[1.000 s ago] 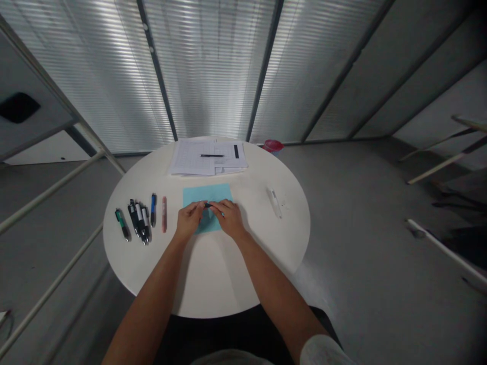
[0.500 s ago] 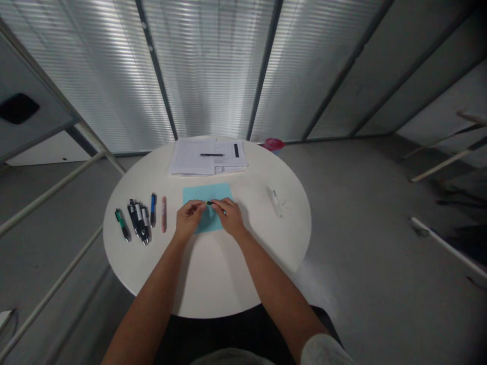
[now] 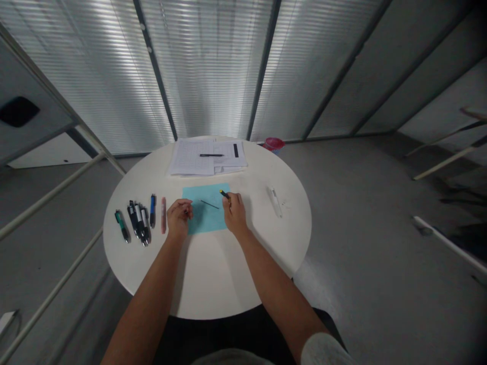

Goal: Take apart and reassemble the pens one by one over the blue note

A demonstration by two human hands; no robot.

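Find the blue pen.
In the head view, the blue pen lies left on the round white table, between a cluster of pens and a reddish tube.

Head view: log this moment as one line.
left hand: nothing visible held | right hand: holds pen | blue paper: thin dark rod on it

The head camera looks forward and down over the left hand (image 3: pixel 179 218) and right hand (image 3: pixel 235 215), close above the worktop (image 3: pixel 213 274); 12 o'clock seems glare-washed.
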